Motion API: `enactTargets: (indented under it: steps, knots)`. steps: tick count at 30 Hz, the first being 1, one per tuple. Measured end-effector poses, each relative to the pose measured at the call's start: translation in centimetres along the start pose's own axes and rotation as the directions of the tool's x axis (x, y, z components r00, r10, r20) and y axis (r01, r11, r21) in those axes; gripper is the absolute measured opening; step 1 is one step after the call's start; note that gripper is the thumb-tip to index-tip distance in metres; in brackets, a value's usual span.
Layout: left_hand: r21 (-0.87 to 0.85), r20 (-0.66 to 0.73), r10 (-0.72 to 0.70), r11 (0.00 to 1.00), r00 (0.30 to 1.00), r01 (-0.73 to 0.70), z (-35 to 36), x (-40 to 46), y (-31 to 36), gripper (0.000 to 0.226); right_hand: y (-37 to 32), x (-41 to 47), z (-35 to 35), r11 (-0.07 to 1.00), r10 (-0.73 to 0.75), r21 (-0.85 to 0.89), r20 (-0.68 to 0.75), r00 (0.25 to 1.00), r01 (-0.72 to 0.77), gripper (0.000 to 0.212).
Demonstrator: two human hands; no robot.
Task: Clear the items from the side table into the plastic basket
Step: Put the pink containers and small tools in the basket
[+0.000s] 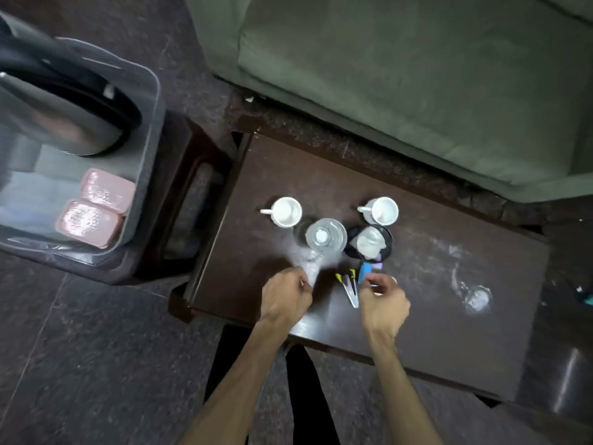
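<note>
dark, dusty rectangular surface (433, 252) at centre frame. left hand (284, 298) has its fingers curled around a clear, blurred plastic item (309, 268), apparently a bottle, below a round glass jar (325, 236). right hand (383, 305) fingers pinch a small blue object (365, 273); exact hold unclear. two white ceramic cups (285, 211) (382, 211) stand apart above. translucent grey plastic basket (150, 130) at upper left sits off the surface, containing two pink rounded containers (93, 210).

Side table (433, 284); mugs (285, 211); glass (325, 236)
</note>
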State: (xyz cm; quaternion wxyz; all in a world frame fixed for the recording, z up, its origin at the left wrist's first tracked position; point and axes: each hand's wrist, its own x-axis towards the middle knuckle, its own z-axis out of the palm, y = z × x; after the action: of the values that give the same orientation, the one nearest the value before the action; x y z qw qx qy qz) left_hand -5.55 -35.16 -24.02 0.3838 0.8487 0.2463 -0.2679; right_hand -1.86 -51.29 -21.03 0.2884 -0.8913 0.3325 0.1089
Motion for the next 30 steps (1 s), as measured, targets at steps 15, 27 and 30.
enactTargets:
  steps: [15,27,30]
  knots:
    - [-0.038,0.043,-0.092,0.995,0.995,0.094,13.4,-2.0,7.9,0.016,9.9,8.2,-4.4,0.977,0.123,-0.203,0.28,0.952,-0.067,0.032]
    - [-0.13,-0.17,-0.303,0.95,0.938,0.283,14.1,0.6,7.9,0.062,11.9,9.1,-7.5,0.971,0.23,0.034,0.143,0.963,-0.237,0.02]
    - [-0.097,-0.153,-0.322,0.946,0.934,0.31,14.4,1.8,8.0,0.081,11.6,8.9,-7.9,0.976,0.2,0.056,0.157,0.967,-0.211,0.017]
